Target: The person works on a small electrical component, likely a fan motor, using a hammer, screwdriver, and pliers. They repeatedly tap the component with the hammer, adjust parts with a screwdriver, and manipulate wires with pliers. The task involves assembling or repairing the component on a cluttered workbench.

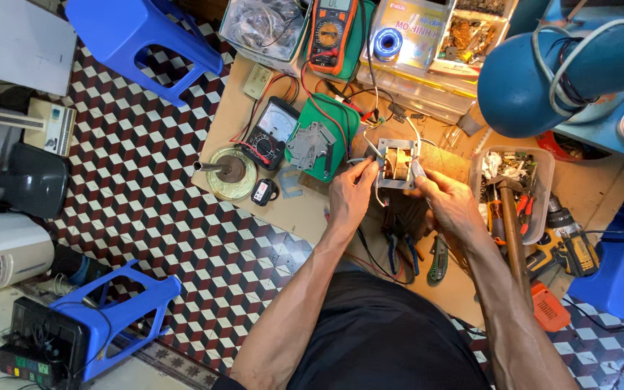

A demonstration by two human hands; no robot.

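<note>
A small grey transformer (397, 163) with a copper-coloured coil in a metal frame lies on the low wooden board (305, 213). My left hand (350, 193) pinches a thin wire at the transformer's left side. My right hand (448, 206) grips its right edge, fingers curled around a pale lead. Red and black probe leads run from the orange multimeter (331, 32) toward the transformer. A green box (321, 137) with a grey part on top sits just left of my left hand.
An analog meter (273, 131), a round solder stand (230, 172), a clear tray of tools with a hammer (508, 191), pliers (399, 249), a cordless drill (568, 242), two blue stools (139, 36) and a blue lamp head (543, 72) surround the board on checkered floor.
</note>
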